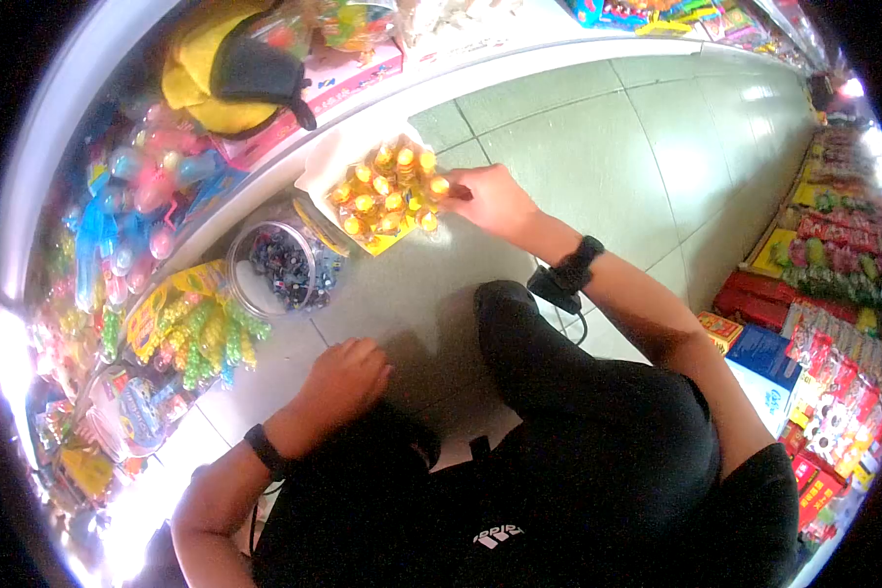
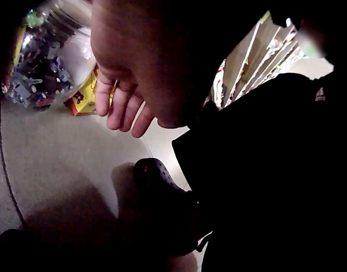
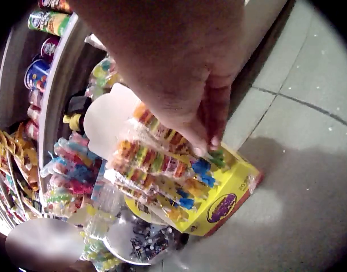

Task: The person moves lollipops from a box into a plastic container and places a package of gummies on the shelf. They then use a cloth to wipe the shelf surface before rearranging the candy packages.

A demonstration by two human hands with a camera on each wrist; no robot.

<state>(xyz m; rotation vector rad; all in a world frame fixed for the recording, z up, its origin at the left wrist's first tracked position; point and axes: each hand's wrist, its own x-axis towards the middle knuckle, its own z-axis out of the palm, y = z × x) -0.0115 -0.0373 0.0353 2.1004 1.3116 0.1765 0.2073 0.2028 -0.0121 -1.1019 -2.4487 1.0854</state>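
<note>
My right hand (image 1: pixel 500 204) reaches to the far side of a yellow display box (image 3: pixel 241 184) packed with wrapped candy sticks (image 3: pixel 148 158). Seen from the right wrist, the sticks are striped orange, yellow and green with blue, orange and green ends. Thumb and fingertips pinch one stick by its green end (image 3: pixel 219 157), at the box's front edge. The box's white back flap (image 3: pixel 108 122) stands up. Over the floor beside my legs, my left hand (image 1: pixel 341 380) hangs with loosely bent fingers and holds nothing. Nearest to it stands a clear round jar (image 1: pixel 233 272) of small dark pieces.
Green and yellow bead-like candy packs (image 1: pixel 201 328) lie left of the jar. Behind the box runs a white shelf edge (image 1: pixel 461 73), with a yellow and black cap-like item (image 1: pixel 211 78) on it. Candy shelves (image 1: pixel 843 245) line the right side. Pale floor tiles (image 1: pixel 598 127) stretch between.
</note>
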